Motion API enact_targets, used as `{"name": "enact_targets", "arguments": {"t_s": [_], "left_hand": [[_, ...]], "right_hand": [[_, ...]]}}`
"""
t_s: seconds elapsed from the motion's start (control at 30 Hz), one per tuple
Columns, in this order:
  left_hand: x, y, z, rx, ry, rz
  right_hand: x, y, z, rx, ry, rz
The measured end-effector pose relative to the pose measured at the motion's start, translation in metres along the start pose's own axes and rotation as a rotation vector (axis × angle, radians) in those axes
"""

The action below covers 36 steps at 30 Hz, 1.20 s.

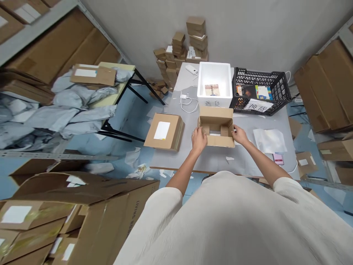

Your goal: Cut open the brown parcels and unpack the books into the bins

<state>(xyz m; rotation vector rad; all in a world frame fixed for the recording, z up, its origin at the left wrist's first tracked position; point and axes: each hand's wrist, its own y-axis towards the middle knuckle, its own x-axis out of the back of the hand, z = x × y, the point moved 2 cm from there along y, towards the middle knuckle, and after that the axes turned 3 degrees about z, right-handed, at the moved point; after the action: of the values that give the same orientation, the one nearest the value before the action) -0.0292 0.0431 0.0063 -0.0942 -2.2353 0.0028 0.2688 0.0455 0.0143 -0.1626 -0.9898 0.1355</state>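
A small cardboard box (220, 141) is held between my two hands over the grey table, its top flaps spread and its inside facing me. My left hand (199, 140) grips the box's left side near the front corner. On the right side, my right hand (239, 134) has its fingers closed on the edge. Behind the box stands a white foam box (215, 100) with a printed packet (212, 89) inside. A closed cardboard box (164, 131) with a white label lies at the table's left edge.
A black crate (261, 92) holding colourful packets stands at the table's back right. Nearer are a plastic pouch (269, 140) and a phone (278, 159). A white cable (189, 103) lies left of the foam box. Grey parcels (70, 98) fill the left side.
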Motion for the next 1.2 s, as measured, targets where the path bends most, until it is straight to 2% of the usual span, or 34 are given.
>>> {"name": "enact_targets", "arguments": {"t_s": [0.17, 0.3, 0.4, 0.5, 0.6, 0.8, 0.97, 1.2], "left_hand": [[0.019, 0.012, 0.033, 0.093, 0.042, 0.012], [0.021, 0.018, 0.054, 0.132, 0.020, 0.042], [0.019, 0.016, 0.062, 0.161, 0.012, 0.082], [0.018, 0.011, 0.060, 0.159, 0.058, 0.066], [0.017, 0.009, 0.046, 0.088, 0.099, 0.046], [0.002, 0.016, -0.001, -0.086, 0.065, 0.120], [-0.023, 0.015, -0.047, -0.211, 0.055, 0.199], [-0.073, 0.001, -0.114, -0.336, 0.060, 0.286]], "right_hand": [[-0.031, 0.036, 0.033, -0.011, 0.007, 0.073], [-0.048, 0.051, 0.045, -0.027, 0.008, 0.122], [-0.057, 0.054, 0.047, -0.027, 0.077, 0.177], [-0.060, 0.052, 0.042, -0.025, 0.168, 0.192], [-0.058, 0.049, 0.033, -0.025, 0.207, 0.172], [-0.037, 0.031, 0.003, -0.109, 0.214, 0.075], [-0.006, 0.005, -0.034, -0.122, 0.231, -0.006], [0.032, -0.036, -0.111, -0.218, 0.257, -0.047]]}}
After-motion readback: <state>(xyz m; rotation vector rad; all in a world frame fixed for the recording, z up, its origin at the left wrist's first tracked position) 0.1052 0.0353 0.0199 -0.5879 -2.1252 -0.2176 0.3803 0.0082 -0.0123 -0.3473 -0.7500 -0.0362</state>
